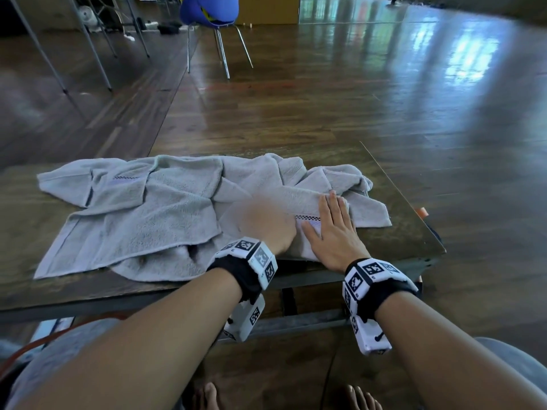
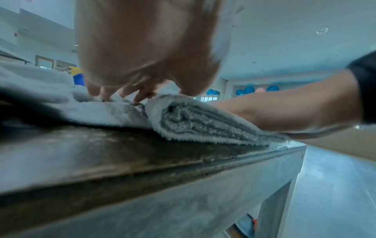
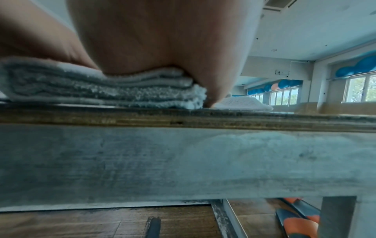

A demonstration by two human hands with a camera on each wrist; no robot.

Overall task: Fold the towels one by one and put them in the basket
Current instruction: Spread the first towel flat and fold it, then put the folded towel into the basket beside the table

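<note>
A folded grey towel (image 1: 299, 199) lies at the near right of the wooden table (image 1: 410, 238). My right hand (image 1: 334, 229) lies flat on it with straight fingers, palm pressing the layered stack (image 3: 101, 91). My left hand (image 1: 263, 223) is motion-blurred just left of it; its fingertips (image 2: 124, 96) touch the cloth beside the thick folded edge (image 2: 203, 124). A large unfolded grey towel (image 1: 133, 214) is spread over the table's left half. Another crumpled grey towel (image 1: 340, 179) lies behind the folded one. No basket is plainly in view.
An orange and dark object (image 1: 421, 213) shows past the table's right edge and below it (image 3: 299, 223). A blue chair (image 1: 211, 10) stands on the wooden floor beyond, with metal table legs (image 1: 88, 45) at the far left. My bare feet (image 1: 358, 398) are under the table.
</note>
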